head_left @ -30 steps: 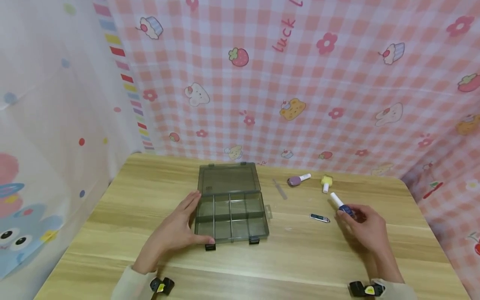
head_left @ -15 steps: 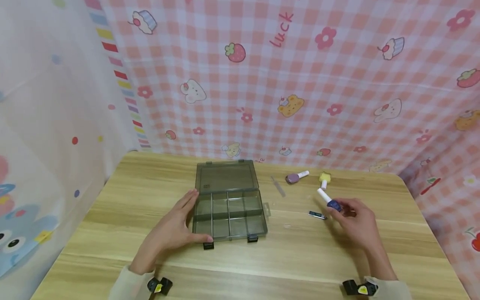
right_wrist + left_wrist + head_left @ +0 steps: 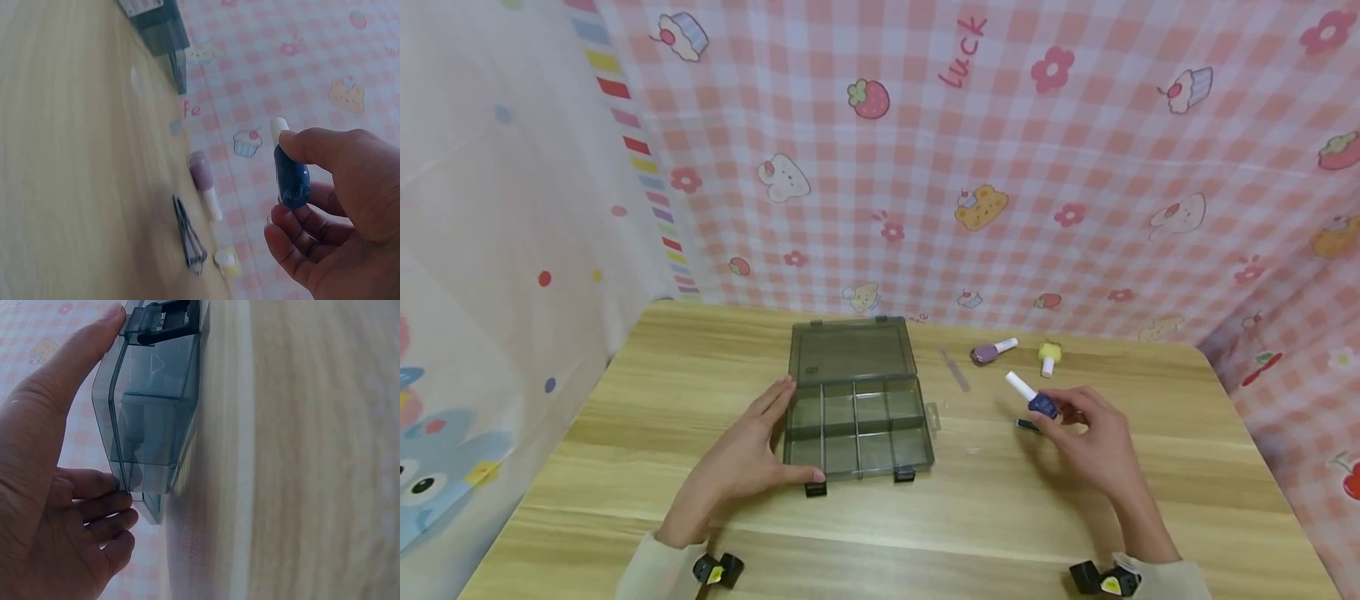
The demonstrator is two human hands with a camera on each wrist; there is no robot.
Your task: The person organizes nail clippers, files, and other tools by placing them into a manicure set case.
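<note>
An opened grey translucent compartment box (image 3: pixel 859 427) lies on the table, its lid (image 3: pixel 853 350) folded back flat. My left hand (image 3: pixel 737 458) holds its left side, thumb at the front corner by a black latch and fingertips at the other end, as the left wrist view shows. My right hand (image 3: pixel 1093 437) pinches a dark blue nail polish bottle (image 3: pixel 292 178) with a white cap, raised above the table. Below it lies a nail clipper (image 3: pixel 187 237), partly hidden in the head view. The box's compartments show nothing inside.
Behind the right hand lie a purple nail polish bottle (image 3: pixel 985 354) and a yellow one (image 3: pixel 1049 354), both white-capped. A thin greyish strip (image 3: pixel 957 372) lies right of the box. A checked curtain (image 3: pixel 925 167) hangs along the table's back edge.
My right hand has carried the blue nail polish bottle leftward and now covers part of the nail clipper. My left hand stays on the box; the head view has shifted slightly.
</note>
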